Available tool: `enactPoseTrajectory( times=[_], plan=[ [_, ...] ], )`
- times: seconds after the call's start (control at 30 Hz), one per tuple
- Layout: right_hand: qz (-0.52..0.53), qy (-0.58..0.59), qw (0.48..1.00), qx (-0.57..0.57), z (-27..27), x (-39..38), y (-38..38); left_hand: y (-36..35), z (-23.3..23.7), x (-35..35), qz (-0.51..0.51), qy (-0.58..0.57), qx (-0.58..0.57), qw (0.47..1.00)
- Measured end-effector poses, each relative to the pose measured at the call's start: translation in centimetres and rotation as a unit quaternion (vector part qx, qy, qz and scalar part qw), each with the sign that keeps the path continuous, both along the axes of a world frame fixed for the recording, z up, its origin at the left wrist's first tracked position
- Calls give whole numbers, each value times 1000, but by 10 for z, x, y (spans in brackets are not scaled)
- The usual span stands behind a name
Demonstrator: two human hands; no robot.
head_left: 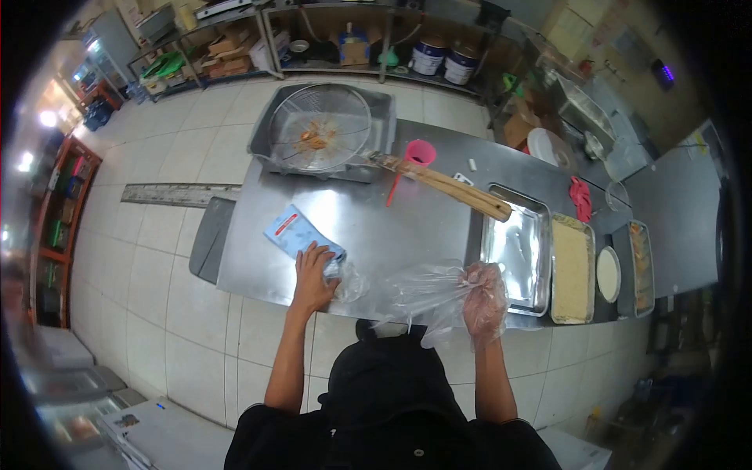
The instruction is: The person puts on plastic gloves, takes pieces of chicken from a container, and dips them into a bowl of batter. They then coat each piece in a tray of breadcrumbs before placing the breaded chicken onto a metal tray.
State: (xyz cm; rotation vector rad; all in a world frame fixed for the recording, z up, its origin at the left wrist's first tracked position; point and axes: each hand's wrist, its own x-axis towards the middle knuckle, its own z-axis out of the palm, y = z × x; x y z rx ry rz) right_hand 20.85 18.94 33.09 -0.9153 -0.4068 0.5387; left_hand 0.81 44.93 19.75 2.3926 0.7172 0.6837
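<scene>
My left hand (315, 280) is at the lower end of a light blue packet (291, 230) with a red label, which lies on the steel table. The fingers are bent over the packet, and the thumb is beside crumpled clear plastic (354, 283) at its end. My right hand (484, 301) is inside a clear plastic glove. Its fingers are closed on another thin clear plastic piece, apparently a disposable glove (427, 291), which stretches left over the table's near edge. An empty steel tray (540, 301) lies just right of that hand.
A grey tub (384, 129) carries a wire strainer (321, 125) with orange crumbs; its wooden handle (450, 186) reaches over the table (368, 227). A pink cup (421, 152) stands nearby. To the right are a crumb-filled tray (573, 270), a white bowl (609, 274) and another tray (641, 266).
</scene>
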Motion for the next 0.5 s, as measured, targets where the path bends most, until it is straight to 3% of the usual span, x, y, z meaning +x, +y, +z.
enactPoseTrajectory(
  times=[0.03, 0.1, 0.13, 0.17, 0.2, 0.27, 0.33, 0.37, 0.4, 0.43, 0.5],
  plan=[
    [-9, -5, 1000, -2, -4, 3, -6, -5, 15, 1, -16, 8, -19, 1000],
    [-28, 129, 990, 43, -12, 5, -18, -18, 43, 6, -57, 8, -9, 998],
    [-35, 129, 990, 41, -13, 5, -22, -33, 57, 13, -98, -52, -197, 974],
    [2, 158, 985, 75, -13, 5, -23, -48, 66, 20, -133, -108, -377, 910],
    [40, 186, 976, 110, -15, 5, -23, -63, 70, 27, -205, -141, -456, 854],
    [40, 195, 975, 99, -19, 4, -20, -95, 36, 38, -256, -123, -532, 797],
    [38, 202, 975, 88, -22, 4, -19, -119, 36, 45, -232, -102, -570, 781],
    [17, 218, 974, 64, -23, 3, -21, -130, 35, 51, -207, -80, -609, 762],
    [-7, 235, 971, 39, -25, 1, -25, -142, 48, 61, -131, -136, -686, 702],
    [-14, 238, 970, 38, -30, 1, -31, -144, 45, 62, -134, -130, -689, 700],
    [-49, 82, 986, -140, -42, 5, -44, -145, 39, 64, -36, -172, -688, 704]
  ],
)
